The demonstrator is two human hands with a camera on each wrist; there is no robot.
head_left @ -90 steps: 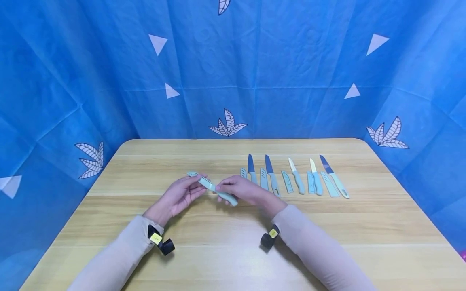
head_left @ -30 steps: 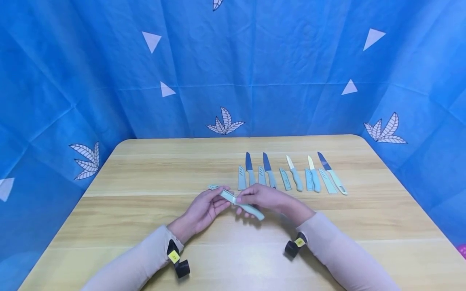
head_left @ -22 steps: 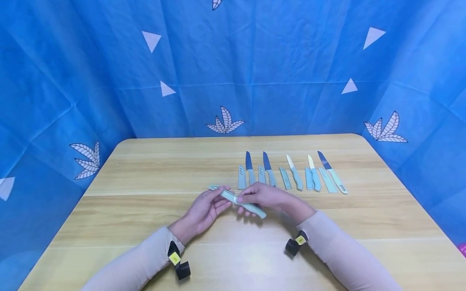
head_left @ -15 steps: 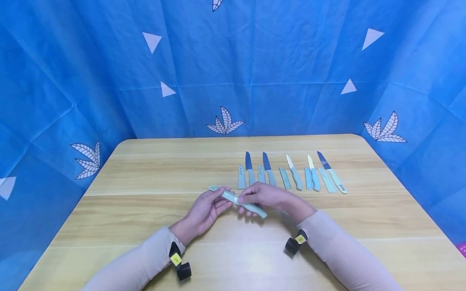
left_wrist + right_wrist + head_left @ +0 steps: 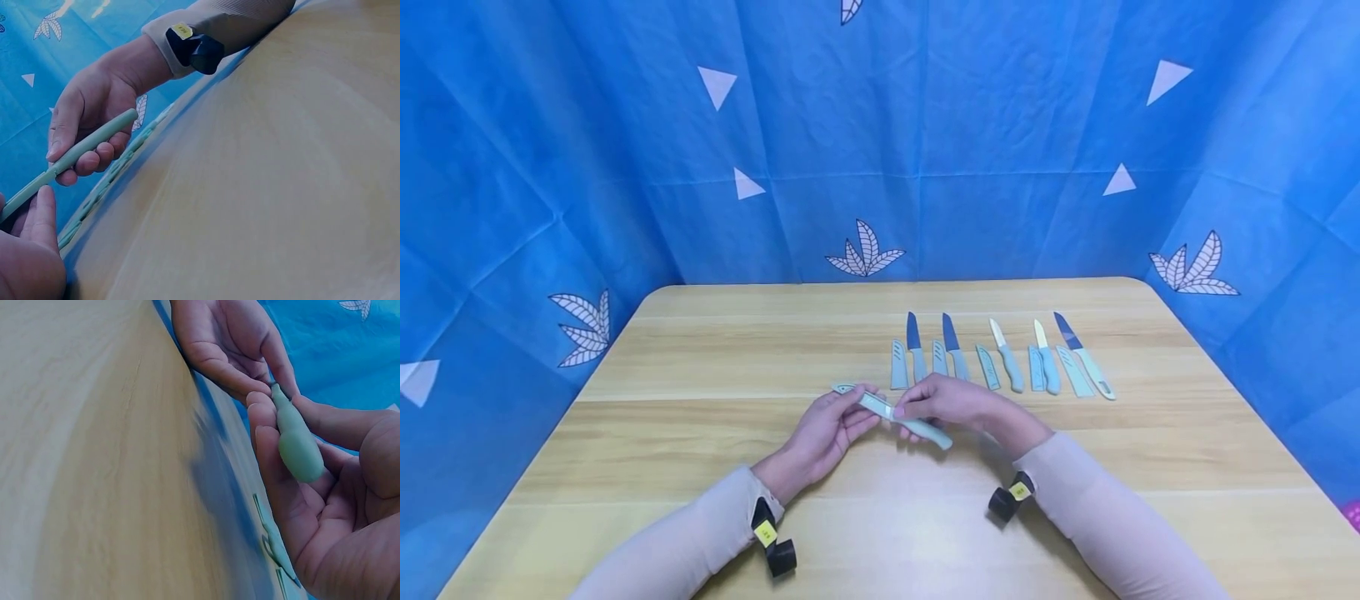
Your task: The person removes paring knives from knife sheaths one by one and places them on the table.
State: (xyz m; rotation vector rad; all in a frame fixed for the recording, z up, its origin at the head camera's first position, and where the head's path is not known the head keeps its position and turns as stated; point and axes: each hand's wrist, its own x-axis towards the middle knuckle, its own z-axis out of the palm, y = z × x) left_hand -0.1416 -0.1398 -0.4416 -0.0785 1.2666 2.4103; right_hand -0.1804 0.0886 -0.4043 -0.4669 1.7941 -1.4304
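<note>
Above the middle of the table, both hands hold a small pale-green knife (image 5: 928,433) in its sheath (image 5: 874,405). My left hand (image 5: 823,429) pinches the sheath between thumb and fingers. My right hand (image 5: 940,400) grips the handle close to where it meets the sheath, thumb on top. In the left wrist view the knife handle (image 5: 94,142) and sheath (image 5: 25,195) run in one line. The right wrist view shows the rounded handle end (image 5: 301,456) between thumb and fingers. Most of the blade is hidden; a bright sliver shows at the sheath mouth.
Right of the hands lie several unsheathed knives in a row, among them a dark-bladed knife (image 5: 914,342), a white-bladed knife (image 5: 1007,358) and a longer knife (image 5: 1086,358). Sheaths such as a slotted sheath (image 5: 898,367) lie beside them. A blue curtain (image 5: 790,125) hangs behind the wooden table (image 5: 700,350).
Since 3 seconds ago, both hands have moved right and nearer with the sheathed knife. Over the last second they stay almost still, each keeping its grip.
</note>
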